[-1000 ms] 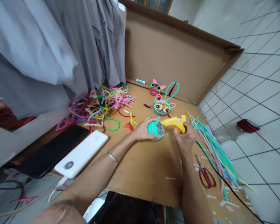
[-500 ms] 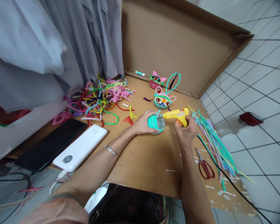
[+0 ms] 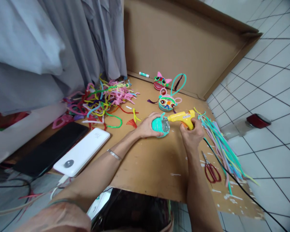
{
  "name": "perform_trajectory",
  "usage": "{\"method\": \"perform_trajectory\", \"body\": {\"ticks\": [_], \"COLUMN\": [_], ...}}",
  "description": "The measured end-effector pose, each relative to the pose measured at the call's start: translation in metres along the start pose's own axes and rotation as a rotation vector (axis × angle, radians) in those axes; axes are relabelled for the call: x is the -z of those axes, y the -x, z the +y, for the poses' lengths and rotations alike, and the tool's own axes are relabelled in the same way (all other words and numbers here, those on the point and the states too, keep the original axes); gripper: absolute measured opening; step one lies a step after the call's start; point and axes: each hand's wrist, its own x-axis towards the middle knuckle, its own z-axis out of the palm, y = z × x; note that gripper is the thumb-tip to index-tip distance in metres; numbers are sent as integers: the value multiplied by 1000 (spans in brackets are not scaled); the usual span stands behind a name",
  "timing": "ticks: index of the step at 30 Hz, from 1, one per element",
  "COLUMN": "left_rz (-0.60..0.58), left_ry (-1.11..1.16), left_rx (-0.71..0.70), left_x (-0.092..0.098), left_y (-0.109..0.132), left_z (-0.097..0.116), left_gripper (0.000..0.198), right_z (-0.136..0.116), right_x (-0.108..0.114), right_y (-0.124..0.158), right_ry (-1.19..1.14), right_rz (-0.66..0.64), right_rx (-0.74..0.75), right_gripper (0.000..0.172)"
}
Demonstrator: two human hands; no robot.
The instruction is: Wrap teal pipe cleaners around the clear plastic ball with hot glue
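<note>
Glue gun (image 3: 182,117) in the right hand (image 3: 193,132), yeah? I'm running this from far away with only the head cam, so sanity check me.

Yep, the yellow one, a bit right of centre frame. Grip's closed firmly round the handle. Can't tell whether any glue is coming out though.

And the left hand (image 3: 148,126)? I read it as curled snugly round the turquoise-wrapped cup (image 3: 157,127), spread only as wide as the cup itself.

Same here. Cup's near the middle of the frame, tipped on its side, bare clear end facing right. No idea if it's resting on the brown board (image 3: 145,167) or held just off it.

What step would you call this? My guess is gluing down the loose turquoise end (image 3: 162,114) sticking up at the cup's upper edge.

Mine too. Nozzle (image 3: 165,118) is right by it, but whether they touch is too small to see.

So next move imo: hold the cup steady, small dab under that end, back the gun off, press the strand down.

Agreed, just mind that tip around the left hand. Scissors (image 3: 212,172) are lower right if it wants trimming.
</note>
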Motion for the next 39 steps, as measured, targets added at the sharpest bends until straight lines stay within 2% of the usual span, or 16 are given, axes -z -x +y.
{"method": "perform_trajectory", "body": {"ticks": [8,14,21,30,39], "left_rz": [1,-2,1,4,-6], "left_ry": [16,22,21,6,7], "left_rx": [-19,-17,-10,-17,-7], "left_x": [-1,0,0,-1,0], "left_y": [-1,-1,0,0,0], "left_z": [-2,-1,-1,-2,0], "left_gripper": [75,74,75,75,75], "right_z": [-2,-1,0,-1,0], "right_x": [1,-1,0,-1,0], "right_y": [0,0,1,1,1], "right_ry": [-8,-2,12,-5,-2], "right_rz": [-43,-11,-27,15,-25], "right_rx": [8,-46,30,6,-16], "right_gripper": [28,31,28,29,30]}}
